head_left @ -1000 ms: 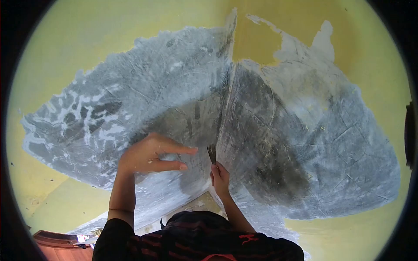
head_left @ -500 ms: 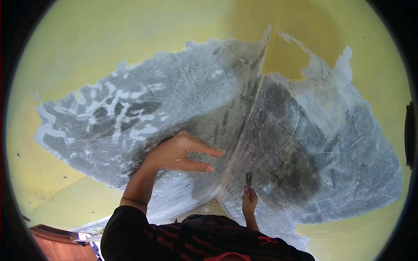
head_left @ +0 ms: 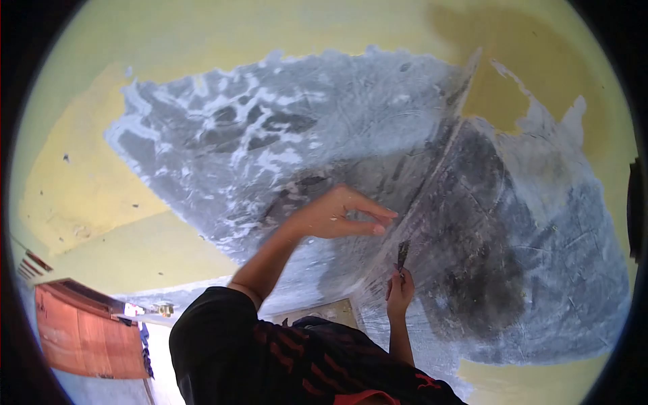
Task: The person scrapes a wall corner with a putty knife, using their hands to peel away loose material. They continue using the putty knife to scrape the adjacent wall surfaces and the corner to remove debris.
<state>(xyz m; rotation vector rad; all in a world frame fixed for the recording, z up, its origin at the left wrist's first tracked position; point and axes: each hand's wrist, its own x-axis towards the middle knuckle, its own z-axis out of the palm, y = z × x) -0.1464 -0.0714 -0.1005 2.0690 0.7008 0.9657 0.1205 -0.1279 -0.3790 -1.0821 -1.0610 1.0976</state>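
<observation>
My right hand (head_left: 400, 289) is closed around the handle of a small scraper (head_left: 403, 255), a narrow dark tool with a flat, widening end pointing up toward the wall corner. Up and to the left of it, my left hand (head_left: 341, 213) is empty, thumb and fingers apart, with pale specks on its back. It overlaps the grey, paint-stripped left wall (head_left: 371, 121) in this view. The right wall (head_left: 560, 236) is grey too, with a large dark patch (head_left: 482, 287) beside the scraper. Both bare areas have ragged edges against yellow paint.
A corner line (head_left: 439, 165) runs between the two walls. Yellow paint (head_left: 499, 101) stays around the bare areas. At lower left are a reddish-brown wooden panel (head_left: 91, 337), a small vent (head_left: 34, 264) and a bright opening (head_left: 162, 358).
The view has swung left, showing more of the wooden panel and opening. The scraper has tilted slightly and sits nearer my left hand; my left hand keeps its spread shape.
</observation>
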